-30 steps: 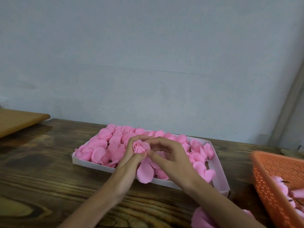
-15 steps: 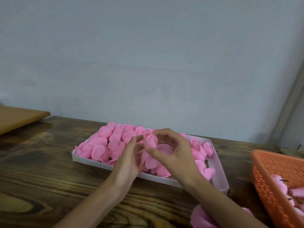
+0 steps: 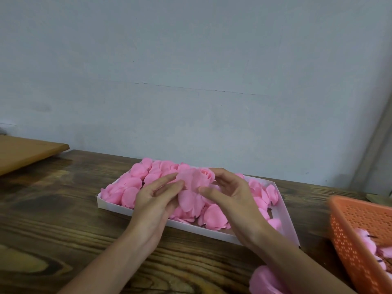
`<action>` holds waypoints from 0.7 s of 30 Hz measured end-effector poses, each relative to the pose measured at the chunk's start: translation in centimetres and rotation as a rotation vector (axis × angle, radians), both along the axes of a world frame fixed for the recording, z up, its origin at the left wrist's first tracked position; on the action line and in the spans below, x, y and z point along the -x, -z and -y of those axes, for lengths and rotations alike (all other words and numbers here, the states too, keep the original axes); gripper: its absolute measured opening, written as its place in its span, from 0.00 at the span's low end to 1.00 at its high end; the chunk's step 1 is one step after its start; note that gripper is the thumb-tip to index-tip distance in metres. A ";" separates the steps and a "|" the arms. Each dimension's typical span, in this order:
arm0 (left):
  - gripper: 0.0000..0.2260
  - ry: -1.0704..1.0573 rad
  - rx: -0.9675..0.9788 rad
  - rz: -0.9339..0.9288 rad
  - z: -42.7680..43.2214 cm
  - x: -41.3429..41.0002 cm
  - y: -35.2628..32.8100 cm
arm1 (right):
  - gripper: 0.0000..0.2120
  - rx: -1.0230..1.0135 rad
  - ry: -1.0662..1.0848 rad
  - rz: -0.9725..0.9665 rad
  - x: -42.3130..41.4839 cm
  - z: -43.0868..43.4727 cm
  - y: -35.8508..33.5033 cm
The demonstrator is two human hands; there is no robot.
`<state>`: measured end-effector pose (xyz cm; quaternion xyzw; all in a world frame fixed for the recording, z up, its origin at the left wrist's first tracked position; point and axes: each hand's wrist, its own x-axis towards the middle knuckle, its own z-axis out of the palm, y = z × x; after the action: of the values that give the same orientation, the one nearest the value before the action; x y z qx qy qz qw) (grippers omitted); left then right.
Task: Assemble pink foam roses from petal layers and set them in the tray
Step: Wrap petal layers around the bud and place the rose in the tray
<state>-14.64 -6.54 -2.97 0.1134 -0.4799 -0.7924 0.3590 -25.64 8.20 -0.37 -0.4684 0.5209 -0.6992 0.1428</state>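
Both hands are over the white tray [image 3: 146,212], which is filled with pink foam roses [image 3: 135,183]. A pink foam rose [image 3: 206,174] with loose outer petals [image 3: 188,200] hanging below its bud is held between them, just above the tray. My right hand [image 3: 232,198] holds it, fingers curled behind the bud and thumb on the front petals. My left hand [image 3: 156,201] has its fingers straight and lies against the petals from the left.
An orange mesh basket [image 3: 360,217] with pink flower parts stands at the right edge. A pink foam piece [image 3: 263,280] lies near the table's front edge under my right forearm. A light wooden board [image 3: 25,149] is at the far left. The wall runs behind the table.
The rose has been carried farther back over the tray. My left hand's fingers have straightened and now lie flat on the outer petals, which were folded up around the bud.
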 end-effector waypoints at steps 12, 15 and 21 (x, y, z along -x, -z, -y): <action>0.05 -0.164 0.237 -0.010 -1.0 -0.2 -0.3 | 0.13 -0.044 0.017 -0.103 0.0 -0.2 0.1; 0.06 -0.185 0.316 -0.040 -1.3 -0.4 -0.7 | 0.14 -0.043 0.033 -0.144 0.0 -0.1 0.2; 0.07 -0.204 0.478 -0.036 -1.5 -0.6 -0.7 | 0.14 -0.015 0.071 -0.212 0.3 0.1 0.2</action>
<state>-14.06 -5.07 -2.29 0.0589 -0.6332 -0.6182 0.4621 -25.97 8.10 -0.59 -0.5199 0.5547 -0.6464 0.0653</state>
